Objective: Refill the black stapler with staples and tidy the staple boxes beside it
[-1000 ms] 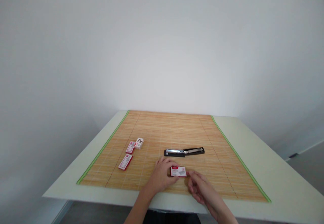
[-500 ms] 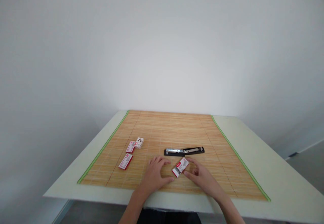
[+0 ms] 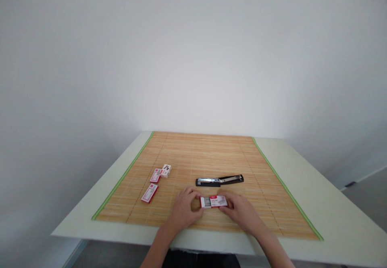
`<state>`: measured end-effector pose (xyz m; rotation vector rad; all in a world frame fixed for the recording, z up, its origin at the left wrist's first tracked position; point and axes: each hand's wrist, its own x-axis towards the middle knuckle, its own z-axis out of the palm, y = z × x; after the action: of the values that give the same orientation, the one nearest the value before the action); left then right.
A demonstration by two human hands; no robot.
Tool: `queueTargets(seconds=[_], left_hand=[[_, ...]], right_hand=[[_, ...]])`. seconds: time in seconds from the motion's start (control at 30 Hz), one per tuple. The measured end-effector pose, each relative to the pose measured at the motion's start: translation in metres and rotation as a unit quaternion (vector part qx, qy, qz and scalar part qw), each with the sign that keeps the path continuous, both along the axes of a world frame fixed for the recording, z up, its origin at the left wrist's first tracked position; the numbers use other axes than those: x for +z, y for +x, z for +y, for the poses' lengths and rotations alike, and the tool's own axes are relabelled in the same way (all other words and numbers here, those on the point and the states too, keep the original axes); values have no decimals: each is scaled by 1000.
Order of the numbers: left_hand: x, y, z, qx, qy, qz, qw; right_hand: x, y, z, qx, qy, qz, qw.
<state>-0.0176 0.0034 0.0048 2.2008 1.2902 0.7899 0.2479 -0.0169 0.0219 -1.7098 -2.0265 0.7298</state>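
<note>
Head view: The camera faced a white table (image 3: 290, 171) against a pale wall (image 3: 196, 58); directions ran from the opened box (image 3: 218, 202) as clock centre, 12 o'clock pointing away from the person.
Opened box: It lay near the front edge of the bamboo mat (image 3: 208, 151), long side across, red and white, its tray (image 3: 207, 202) slid partway out towards 9 o'clock; the grey contents were too small to make out.
Right hand: The right hand (image 3: 238, 210) sat at 3 to 4 o'clock, thumb and fingers narrow, holding the sleeve end of the opened box.
Left hand: The left hand (image 3: 185, 208) was at 9 o'clock, thumb and forefinger curved apart around the tray's outer end; whether they gripped it, I could not tell.
Stapler: The black stapler (image 3: 208, 182) lay just beyond at 12 o'clock, hinged open, silver metal showing along both arms.
Other boxes: A red-edged box (image 3: 149, 193) rested well apart at 9 o'clock; at 10 o'clock a smaller flat box (image 3: 155, 175) lay right beside a white box (image 3: 166, 171) with a dark mark on top.
Mat edges: Green binding (image 3: 287, 188) ran down both sides, at 2 and 10 o'clock.
</note>
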Motion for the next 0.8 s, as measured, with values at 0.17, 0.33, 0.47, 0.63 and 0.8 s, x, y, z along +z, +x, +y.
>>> queueTargets(seconds=[0.17, 0.33, 0.47, 0.63, 0.8], left_hand=[[-1, -7, 1, 12, 2, 14, 1000], [-1, -6, 1, 9, 5, 12, 1000], [-2, -7, 1, 9, 7, 11, 1000], [-3, -7, 0, 9, 12, 11, 1000], [-3, -6, 0, 19, 15, 13, 1000]], right_hand=[[2, 13, -1, -22, 3, 24, 999], [23, -15, 11, 26, 26, -9, 999], [31, -46, 27, 102, 37, -109, 988], [31, -62, 41, 149, 42, -181, 971], [38, -64, 42, 149, 48, -170, 973]])
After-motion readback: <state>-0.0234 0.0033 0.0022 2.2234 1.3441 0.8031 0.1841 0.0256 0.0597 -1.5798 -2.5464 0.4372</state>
